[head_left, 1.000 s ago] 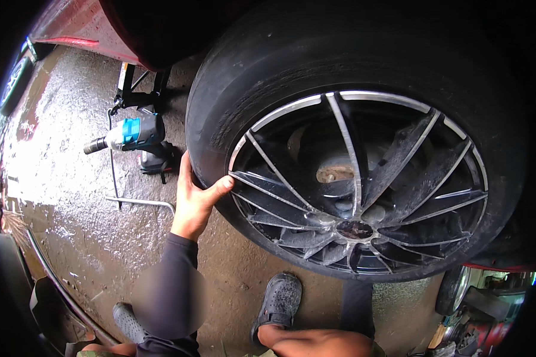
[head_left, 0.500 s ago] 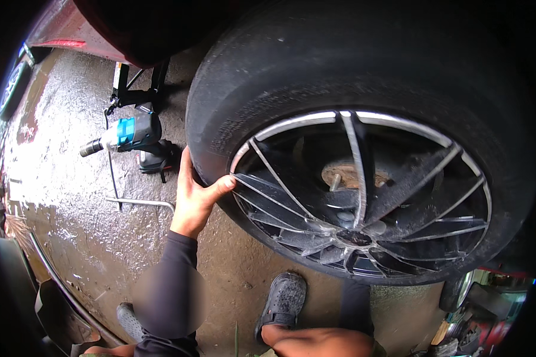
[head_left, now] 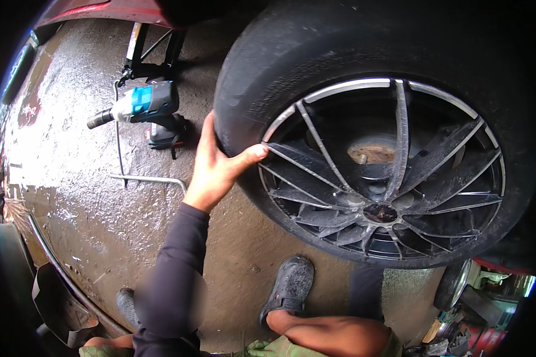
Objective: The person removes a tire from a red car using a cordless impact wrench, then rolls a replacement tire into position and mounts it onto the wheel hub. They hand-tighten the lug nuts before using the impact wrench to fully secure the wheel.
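A car wheel (head_left: 298, 53), a black tyre on a dark multi-spoke alloy rim with bright edges, stands tilted before me. My left hand (head_left: 215, 169) grips the tyre's left side, its thumb on the sidewall at the rim edge and its fingers wrapping round the tread. Through the spokes a rusty hub (head_left: 375, 150) with a stud shows behind the wheel. Below the tyre a dark sleeve (head_left: 366, 291) of my right arm is visible; my right hand is hidden behind the wheel.
On the wet floor left of the wheel lies a blue-and-black cordless impact wrench (head_left: 146, 104). A jack (head_left: 155, 53) stands under the red car body (head_left: 107, 12). Near it lies a bent metal rod (head_left: 155, 178). Clutter (head_left: 470, 321) lies at lower right, and my shoe (head_left: 292, 285) is below the wheel.
The wheel and my left hand appear further right and higher in the picture, with the left grip kept. The stud lines up differently behind the spokes. The floor things have shifted slightly in view too.
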A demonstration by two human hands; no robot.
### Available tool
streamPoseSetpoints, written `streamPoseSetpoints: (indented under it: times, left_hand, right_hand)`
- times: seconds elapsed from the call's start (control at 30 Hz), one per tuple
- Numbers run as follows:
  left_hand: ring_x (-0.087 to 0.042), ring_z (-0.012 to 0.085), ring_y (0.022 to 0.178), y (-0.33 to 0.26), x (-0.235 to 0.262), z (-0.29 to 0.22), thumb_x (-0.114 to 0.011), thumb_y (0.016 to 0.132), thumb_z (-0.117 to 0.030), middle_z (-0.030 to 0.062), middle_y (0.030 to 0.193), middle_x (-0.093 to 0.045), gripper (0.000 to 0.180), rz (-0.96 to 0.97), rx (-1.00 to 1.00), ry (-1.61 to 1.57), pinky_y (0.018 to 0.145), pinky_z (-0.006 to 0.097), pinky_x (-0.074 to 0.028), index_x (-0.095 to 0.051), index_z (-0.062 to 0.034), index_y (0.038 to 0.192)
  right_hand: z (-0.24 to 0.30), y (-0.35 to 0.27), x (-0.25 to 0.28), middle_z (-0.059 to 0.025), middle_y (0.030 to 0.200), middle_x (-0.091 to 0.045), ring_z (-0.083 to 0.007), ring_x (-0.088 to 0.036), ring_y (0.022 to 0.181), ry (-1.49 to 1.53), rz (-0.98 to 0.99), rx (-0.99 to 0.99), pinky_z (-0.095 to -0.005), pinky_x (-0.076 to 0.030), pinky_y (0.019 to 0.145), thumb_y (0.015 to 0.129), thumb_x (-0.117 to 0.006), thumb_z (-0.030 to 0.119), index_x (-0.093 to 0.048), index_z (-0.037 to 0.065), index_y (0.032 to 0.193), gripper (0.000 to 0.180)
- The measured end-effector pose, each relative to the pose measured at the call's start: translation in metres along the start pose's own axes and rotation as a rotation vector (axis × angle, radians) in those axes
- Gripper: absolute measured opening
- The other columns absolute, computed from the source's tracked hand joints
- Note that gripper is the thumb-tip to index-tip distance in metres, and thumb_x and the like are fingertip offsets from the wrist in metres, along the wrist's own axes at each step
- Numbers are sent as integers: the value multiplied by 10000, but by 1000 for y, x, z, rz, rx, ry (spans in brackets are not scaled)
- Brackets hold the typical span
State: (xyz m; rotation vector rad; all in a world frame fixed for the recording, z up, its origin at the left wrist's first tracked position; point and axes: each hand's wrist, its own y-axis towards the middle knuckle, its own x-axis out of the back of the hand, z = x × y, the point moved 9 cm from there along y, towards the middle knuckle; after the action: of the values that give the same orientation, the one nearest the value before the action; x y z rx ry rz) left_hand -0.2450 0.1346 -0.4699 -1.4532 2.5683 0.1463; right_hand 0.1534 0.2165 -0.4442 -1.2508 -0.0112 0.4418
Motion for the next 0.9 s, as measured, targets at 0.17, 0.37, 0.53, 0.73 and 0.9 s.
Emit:
streamPoseSetpoints:
  times: [0.17, 0.37, 0.53, 0.73, 0.9]
  left_hand:
    - [-501, 285, 1277, 6, -3, 14, -953, 630, -343, 222, 1367, -506, 1140, -6, -12, 81, 1104, 383, -385, -295, 82, 1459]
    - [-525, 330, 1237, 0, 13, 40, -926, 596, -507, 260, 1292, -524, 1120, -212, 24, 103, 1068, 409, -412, -419, 138, 1358]
    - [-563, 323, 1124, 0, 11, 32, -931, 581, -524, 224, 1188, -539, 1055, -231, -45, 68, 1009, 405, -450, -493, 139, 1276]
    - [-546, 323, 1115, 7, 12, -5, -968, 531, -464, 193, 1164, -507, 1079, -214, -199, 264, 987, 429, -449, -474, 93, 1312]
    - [-477, 311, 1153, 11, 11, -4, -960, 529, -481, 165, 1180, -440, 1135, -178, -277, 316, 979, 456, -431, -409, 33, 1378]
  right_hand:
    - [104, -5, 119, -75, 1261, -603, -224, -568, 1131, 311, -454, 1145, -368, -442, 995, 975, -532, 470, -560, 57, 1299, 526]
    - [176, -53, 182, -95, 1416, -516, -229, -495, 1262, 179, -542, 1451, -382, -372, 1091, 926, -535, 653, -456, 65, 1422, 773]
    - [169, -43, 87, -117, 1558, -358, -308, -377, 1395, 131, -693, 1616, -446, -272, 1179, 950, -440, 684, -339, 63, 1513, 844]
    - [170, -38, 97, -121, 1551, -367, -290, -382, 1392, 200, -722, 1606, -423, -274, 1174, 955, -446, 672, -337, 45, 1510, 844]
    - [169, -35, 103, -124, 1546, -374, -275, -387, 1389, 282, -698, 1595, -403, -275, 1170, 959, -452, 662, -336, 31, 1507, 844]
